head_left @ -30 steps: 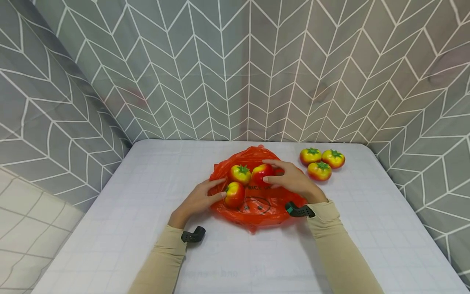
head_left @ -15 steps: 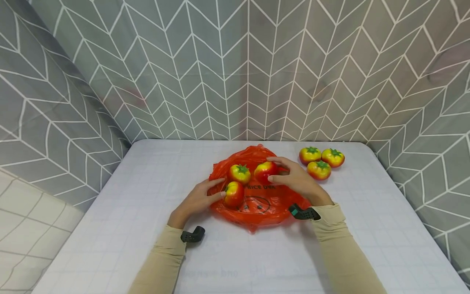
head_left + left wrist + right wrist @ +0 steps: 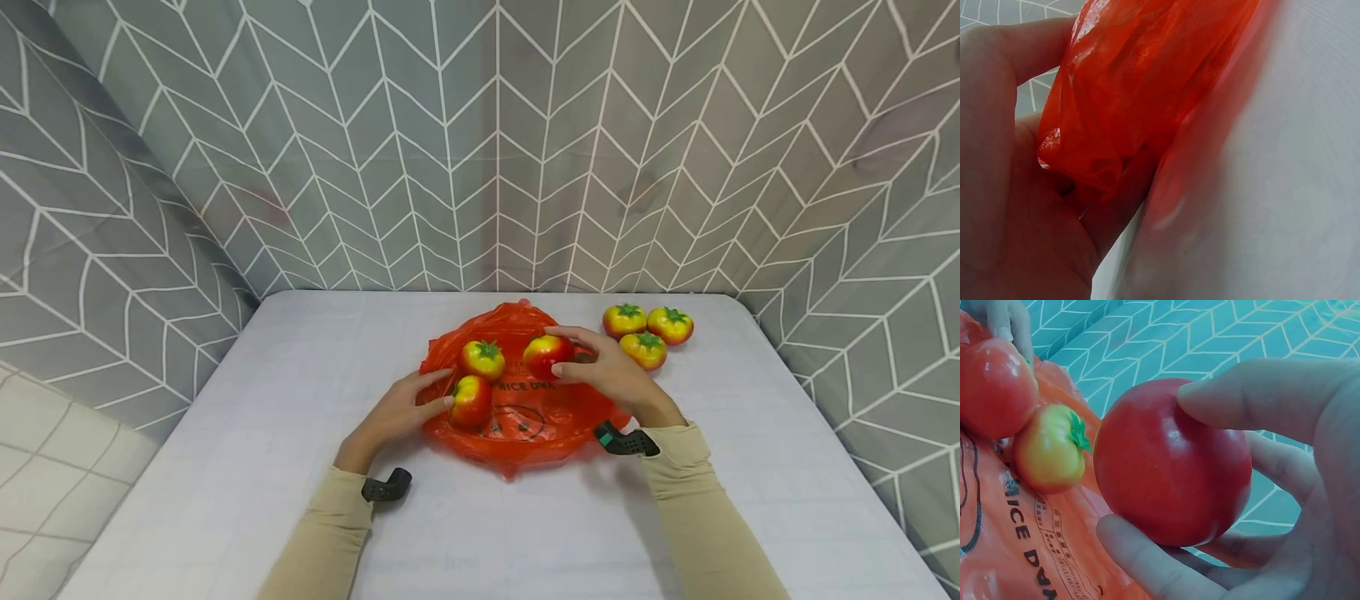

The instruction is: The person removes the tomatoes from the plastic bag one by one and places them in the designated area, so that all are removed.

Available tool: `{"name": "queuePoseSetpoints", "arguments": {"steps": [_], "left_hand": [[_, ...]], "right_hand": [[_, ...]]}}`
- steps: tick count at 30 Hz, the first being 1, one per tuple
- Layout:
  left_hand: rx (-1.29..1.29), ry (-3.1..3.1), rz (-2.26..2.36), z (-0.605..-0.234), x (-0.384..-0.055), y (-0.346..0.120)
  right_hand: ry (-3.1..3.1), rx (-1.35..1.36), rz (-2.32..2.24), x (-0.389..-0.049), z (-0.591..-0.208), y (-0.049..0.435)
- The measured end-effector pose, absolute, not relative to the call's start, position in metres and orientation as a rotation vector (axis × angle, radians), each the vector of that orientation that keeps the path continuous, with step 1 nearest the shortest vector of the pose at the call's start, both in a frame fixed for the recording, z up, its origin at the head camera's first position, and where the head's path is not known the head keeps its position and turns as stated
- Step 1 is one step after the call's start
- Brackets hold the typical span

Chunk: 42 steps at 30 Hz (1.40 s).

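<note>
A red plastic bag point(image 3: 525, 446) with black print lies spread in the middle of the table. My left hand point(image 3: 401, 412) holds its left edge; in the left wrist view, the red film point(image 3: 1141, 75) lies between thumb and fingers. Two red-and-yellow tomatoes sit on the bag near that hand: one with its green top up point(image 3: 480, 362), the other tipped on its side point(image 3: 472, 404). Over the bag's right part, my right hand point(image 3: 618, 371) grips a third tomato point(image 3: 1166, 469) between thumb and fingers, its smooth red side toward the right wrist camera.
Three more tomatoes point(image 3: 624, 320) stand grouped at the table's back right, beyond the right hand. The white-covered table point(image 3: 315, 350) is backed by a grey curtain point(image 3: 480, 142) with white chevron lines, which also rises at both sides.
My right hand has carried its tomato a little to the right, away from the two on the bag. The left hand keeps its place at the bag's edge. The head view has shifted slightly.
</note>
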<state>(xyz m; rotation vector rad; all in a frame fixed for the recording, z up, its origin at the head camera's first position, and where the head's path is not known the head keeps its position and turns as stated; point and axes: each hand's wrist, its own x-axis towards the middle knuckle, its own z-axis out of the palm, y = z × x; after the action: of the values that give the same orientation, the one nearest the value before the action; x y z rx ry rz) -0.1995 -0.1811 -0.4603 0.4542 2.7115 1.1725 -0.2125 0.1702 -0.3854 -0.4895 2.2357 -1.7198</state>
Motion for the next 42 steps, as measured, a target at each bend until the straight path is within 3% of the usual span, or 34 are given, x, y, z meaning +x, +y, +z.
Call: {"name": "queuePoseSetpoints", "arguments": {"steps": [42], "left_hand": [[0.404, 2.712, 1.174, -0.46, -0.198, -0.18]], "right_hand": [[2.163, -0.267, -2.139, -0.212, -0.376, 0.207]]}}
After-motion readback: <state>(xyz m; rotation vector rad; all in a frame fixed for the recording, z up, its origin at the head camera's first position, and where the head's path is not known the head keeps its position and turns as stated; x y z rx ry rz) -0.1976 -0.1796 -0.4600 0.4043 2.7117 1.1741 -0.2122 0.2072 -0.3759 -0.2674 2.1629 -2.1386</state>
